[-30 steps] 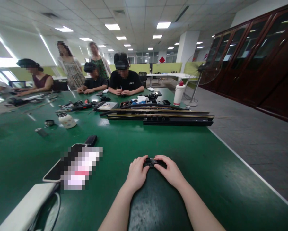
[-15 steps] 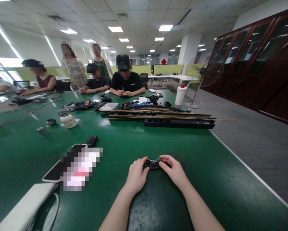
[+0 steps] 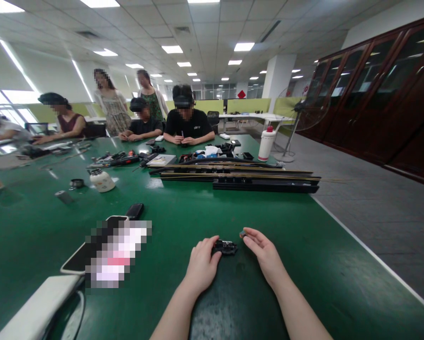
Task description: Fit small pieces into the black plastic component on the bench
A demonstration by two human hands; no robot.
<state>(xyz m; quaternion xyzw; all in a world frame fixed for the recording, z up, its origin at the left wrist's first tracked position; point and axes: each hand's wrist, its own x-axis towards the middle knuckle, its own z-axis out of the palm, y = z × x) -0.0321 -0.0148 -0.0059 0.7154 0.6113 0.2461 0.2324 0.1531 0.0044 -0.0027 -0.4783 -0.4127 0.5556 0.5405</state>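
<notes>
A small black part with metallic bits (image 3: 226, 247) rests on the green table (image 3: 176, 212) in front of me. My left hand (image 3: 203, 262) grips its left end between thumb and fingers. To the right, my right hand (image 3: 263, 250) pinches a small grey piece with a reddish edge (image 3: 243, 233) between thumb and forefinger, apart from the black part. The details of both pieces are too small to make out.
Long black rails (image 3: 264, 184) with thin rods lie across the table ahead. A white bottle (image 3: 266, 144) stands behind their right end. At the left are a phone (image 3: 80, 250), a white box (image 3: 38, 307) and a cream jar (image 3: 101, 180). Several people are beyond.
My right hand has moved right, away from the black part, with the small grey piece in its fingers. My left hand still holds the black part. The view has tilted slightly up.
</notes>
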